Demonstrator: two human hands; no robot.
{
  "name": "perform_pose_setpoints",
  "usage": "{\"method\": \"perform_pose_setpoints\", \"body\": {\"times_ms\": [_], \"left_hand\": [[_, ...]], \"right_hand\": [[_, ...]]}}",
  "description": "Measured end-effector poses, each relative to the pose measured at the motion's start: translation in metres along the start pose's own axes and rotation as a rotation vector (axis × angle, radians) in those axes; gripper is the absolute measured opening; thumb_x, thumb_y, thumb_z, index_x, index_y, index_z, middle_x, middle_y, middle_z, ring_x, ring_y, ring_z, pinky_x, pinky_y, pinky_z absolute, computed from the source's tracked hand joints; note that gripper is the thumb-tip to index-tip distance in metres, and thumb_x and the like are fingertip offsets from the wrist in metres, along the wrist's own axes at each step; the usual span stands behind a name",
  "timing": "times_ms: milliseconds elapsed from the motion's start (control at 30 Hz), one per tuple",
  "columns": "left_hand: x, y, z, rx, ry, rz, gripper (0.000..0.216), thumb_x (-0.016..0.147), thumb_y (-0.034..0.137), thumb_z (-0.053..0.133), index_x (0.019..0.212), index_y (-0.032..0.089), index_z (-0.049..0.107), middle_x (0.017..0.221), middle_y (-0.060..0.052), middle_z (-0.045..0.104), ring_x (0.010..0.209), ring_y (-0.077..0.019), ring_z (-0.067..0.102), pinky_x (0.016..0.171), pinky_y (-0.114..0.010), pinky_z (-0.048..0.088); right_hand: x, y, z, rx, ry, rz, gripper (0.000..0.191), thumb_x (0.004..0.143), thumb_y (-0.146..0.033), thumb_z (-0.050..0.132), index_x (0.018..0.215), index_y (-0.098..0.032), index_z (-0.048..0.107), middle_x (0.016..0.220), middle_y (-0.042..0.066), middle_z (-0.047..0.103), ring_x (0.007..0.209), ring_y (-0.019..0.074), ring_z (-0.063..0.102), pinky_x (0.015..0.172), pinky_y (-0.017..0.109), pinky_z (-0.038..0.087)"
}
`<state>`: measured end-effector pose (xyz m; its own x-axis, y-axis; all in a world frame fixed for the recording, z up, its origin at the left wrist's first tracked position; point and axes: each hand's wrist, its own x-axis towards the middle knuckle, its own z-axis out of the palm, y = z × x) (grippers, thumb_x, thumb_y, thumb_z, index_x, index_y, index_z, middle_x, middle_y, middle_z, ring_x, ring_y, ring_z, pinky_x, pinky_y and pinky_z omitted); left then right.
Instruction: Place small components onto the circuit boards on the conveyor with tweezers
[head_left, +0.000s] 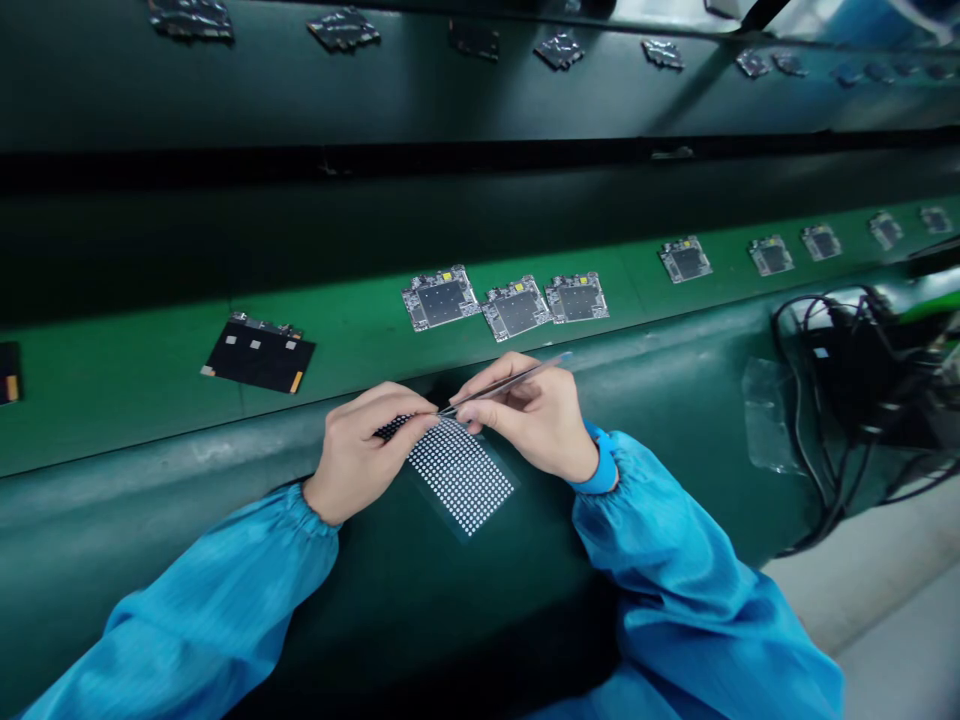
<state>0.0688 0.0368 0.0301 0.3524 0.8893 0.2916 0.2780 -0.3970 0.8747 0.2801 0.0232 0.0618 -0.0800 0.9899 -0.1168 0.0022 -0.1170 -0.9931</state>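
Note:
A clear sheet covered with rows of small white dots [459, 472] lies on the dark green ledge in front of me. My left hand [365, 448] pinches the sheet's far left corner with closed fingers. My right hand [534, 415] is closed on thin metal tweezers [504, 384], whose tips meet the sheet right by my left fingertips. Both arms wear blue sleeves. Just beyond my hands, three small circuit boards [516, 304] lie side by side on the green conveyor belt [135, 375].
A black board with small pads [259, 352] rests on the belt at the left. More circuit boards [771, 254] trail off along the belt to the right. Black cables and a device [862, 385] crowd the right side. Foil-like pieces [343, 27] line the upper shelf.

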Motion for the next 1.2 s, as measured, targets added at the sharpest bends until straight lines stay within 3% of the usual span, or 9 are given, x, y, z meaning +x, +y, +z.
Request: {"method": "perform_pose_setpoints", "body": {"times_ms": [467, 567, 700, 767, 833, 1000, 1200], "left_hand": [[0.0, -0.001, 0.001, 0.001, 0.001, 0.007, 0.004, 0.091, 0.017, 0.074, 0.091, 0.02, 0.076, 0.087, -0.001, 0.076, 0.08, -0.0132, 0.07, 0.074, -0.027, 0.057], [-0.004, 0.002, 0.001, 0.026, -0.012, -0.02, 0.007, 0.091, 0.016, 0.073, 0.092, 0.021, 0.076, 0.092, -0.001, 0.076, 0.085, -0.0144, 0.071, 0.079, -0.028, 0.056], [-0.014, 0.002, -0.009, 0.045, 0.01, -0.037, 0.008, 0.089, 0.018, 0.075, 0.094, 0.024, 0.076, 0.096, 0.0, 0.074, 0.085, -0.0145, 0.069, 0.079, -0.028, 0.055], [-0.018, 0.002, -0.016, 0.046, -0.008, -0.051, 0.008, 0.09, 0.019, 0.075, 0.096, 0.025, 0.077, 0.098, 0.0, 0.074, 0.086, -0.0145, 0.069, 0.08, -0.028, 0.054], [-0.019, 0.002, -0.019, 0.046, -0.026, -0.063, 0.008, 0.09, 0.021, 0.075, 0.097, 0.025, 0.077, 0.099, 0.001, 0.074, 0.086, -0.0144, 0.069, 0.081, -0.027, 0.054], [-0.008, 0.002, -0.009, 0.055, -0.079, -0.012, 0.008, 0.09, 0.021, 0.075, 0.097, 0.025, 0.076, 0.098, 0.001, 0.075, 0.085, -0.0141, 0.07, 0.081, -0.027, 0.055], [0.007, 0.003, 0.002, 0.037, -0.116, 0.037, 0.007, 0.092, 0.021, 0.074, 0.096, 0.025, 0.076, 0.097, 0.001, 0.075, 0.085, -0.0142, 0.07, 0.079, -0.027, 0.055]], "right_hand": [[-0.001, -0.005, 0.0, -0.015, 0.037, -0.025, 0.026, 0.076, -0.037, 0.09, 0.077, -0.016, 0.075, 0.077, 0.005, 0.076, 0.061, 0.0163, 0.073, 0.055, 0.028, 0.063], [0.007, -0.01, -0.028, -0.019, 0.116, -0.051, 0.031, 0.075, -0.041, 0.089, 0.078, -0.015, 0.071, 0.071, 0.005, 0.075, 0.057, 0.0159, 0.071, 0.055, 0.028, 0.062], [0.031, -0.006, -0.109, -0.071, 0.473, -0.176, 0.035, 0.072, -0.041, 0.09, 0.079, -0.016, 0.066, 0.062, 0.001, 0.07, 0.055, 0.0138, 0.068, 0.052, 0.024, 0.059], [0.045, 0.002, -0.145, -0.116, 0.597, -0.151, 0.038, 0.069, -0.04, 0.091, 0.079, -0.016, 0.063, 0.062, 0.0, 0.069, 0.057, 0.0146, 0.069, 0.049, 0.022, 0.057], [0.059, 0.012, -0.166, -0.133, 0.619, -0.096, 0.04, 0.067, -0.036, 0.092, 0.082, -0.017, 0.059, 0.062, 0.0, 0.069, 0.056, 0.0153, 0.07, 0.048, 0.022, 0.057], [0.084, 0.031, -0.168, -0.127, 0.576, -0.002, 0.035, 0.072, -0.026, 0.087, 0.084, -0.018, 0.055, 0.059, 0.0, 0.069, 0.048, 0.0133, 0.066, 0.043, 0.02, 0.054], [0.088, 0.032, -0.166, -0.1, 0.55, 0.005, 0.033, 0.073, -0.017, 0.086, 0.081, -0.019, 0.054, 0.054, -0.001, 0.067, 0.043, 0.0126, 0.062, 0.038, 0.019, 0.049]]}}
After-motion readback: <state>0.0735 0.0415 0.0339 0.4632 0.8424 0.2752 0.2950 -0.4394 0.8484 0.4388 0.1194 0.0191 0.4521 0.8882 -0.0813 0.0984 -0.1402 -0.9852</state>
